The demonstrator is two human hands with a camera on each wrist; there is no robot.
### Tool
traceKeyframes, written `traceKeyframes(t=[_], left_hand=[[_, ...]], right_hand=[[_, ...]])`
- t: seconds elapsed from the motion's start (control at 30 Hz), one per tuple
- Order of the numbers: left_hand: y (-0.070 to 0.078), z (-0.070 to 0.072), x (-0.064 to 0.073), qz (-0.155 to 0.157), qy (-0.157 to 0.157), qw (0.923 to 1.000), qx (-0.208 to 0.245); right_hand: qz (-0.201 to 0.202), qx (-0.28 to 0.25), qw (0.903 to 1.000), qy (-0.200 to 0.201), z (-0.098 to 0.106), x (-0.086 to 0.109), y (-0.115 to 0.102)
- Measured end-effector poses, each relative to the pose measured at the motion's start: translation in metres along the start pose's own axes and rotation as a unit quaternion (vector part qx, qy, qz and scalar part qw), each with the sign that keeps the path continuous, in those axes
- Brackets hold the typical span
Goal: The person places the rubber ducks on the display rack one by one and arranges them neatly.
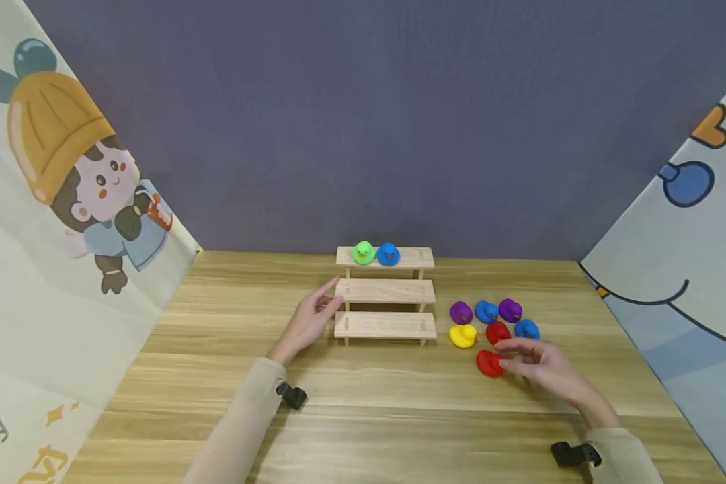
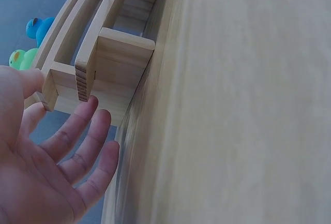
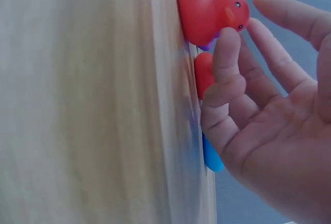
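Observation:
A small wooden three-step rack [image 1: 385, 291] stands on the table; a green rubber duck [image 1: 364, 253] and a blue rubber duck [image 1: 388, 254] sit side by side on its top step. My left hand [image 1: 310, 321] is at the rack's left end, fingers spread and holding nothing, fingertips close to the lower steps. On the right, my right hand [image 1: 547, 368] reaches over the front red rubber duck [image 1: 490, 364], which rests on the table. In the right wrist view, its loosely bent fingers surround the duck's head, with a gap at the upper finger.
Behind the front red duck are another red duck [image 1: 498, 333], a yellow duck [image 1: 462, 335], purple ducks [image 1: 461, 312] and blue ducks [image 1: 487, 311], grouped right of the rack. A dark panel [image 1: 387, 134] rises behind the table, with printed cloths [image 1: 48, 282] along the sides.

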State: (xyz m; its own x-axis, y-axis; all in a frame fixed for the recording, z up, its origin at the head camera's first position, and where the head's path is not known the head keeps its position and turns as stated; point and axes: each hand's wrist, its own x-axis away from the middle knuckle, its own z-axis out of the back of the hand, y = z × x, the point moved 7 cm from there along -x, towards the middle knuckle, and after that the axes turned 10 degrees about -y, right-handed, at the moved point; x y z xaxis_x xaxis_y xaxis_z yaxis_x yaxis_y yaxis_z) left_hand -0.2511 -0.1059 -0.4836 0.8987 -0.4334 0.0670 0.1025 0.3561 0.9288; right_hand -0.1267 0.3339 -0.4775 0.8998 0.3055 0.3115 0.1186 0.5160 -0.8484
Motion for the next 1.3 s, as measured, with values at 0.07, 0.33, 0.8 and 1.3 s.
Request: traceKeyframes(t=[0.07, 0.33, 0.8, 1.3], left_hand=[[0.001, 0.000, 0.000, -0.001, 0.001, 1.0000, 0.000], [-0.001, 0.001, 0.000, -0.005, 0.003, 1.0000, -0.005], [-0.001, 0.001, -0.001, -0.005, 0.001, 1.0000, -0.005], [0.000, 0.000, -0.001, -0.003, 0.000, 1.0000, 0.004]], right_hand=[[-0.003, 0.002, 1.0000, -0.005, -0.001, 0.000, 0.002], [0.001, 0.007, 0.9998, -0.018, -0.002, 0.000, 0.007], [-0.001, 0.015, 0.9997, -0.018, -0.003, 0.000, 0.010], [-0.017, 0.015, 0.9997, -0.003, -0.001, -0.001, 0.013]])
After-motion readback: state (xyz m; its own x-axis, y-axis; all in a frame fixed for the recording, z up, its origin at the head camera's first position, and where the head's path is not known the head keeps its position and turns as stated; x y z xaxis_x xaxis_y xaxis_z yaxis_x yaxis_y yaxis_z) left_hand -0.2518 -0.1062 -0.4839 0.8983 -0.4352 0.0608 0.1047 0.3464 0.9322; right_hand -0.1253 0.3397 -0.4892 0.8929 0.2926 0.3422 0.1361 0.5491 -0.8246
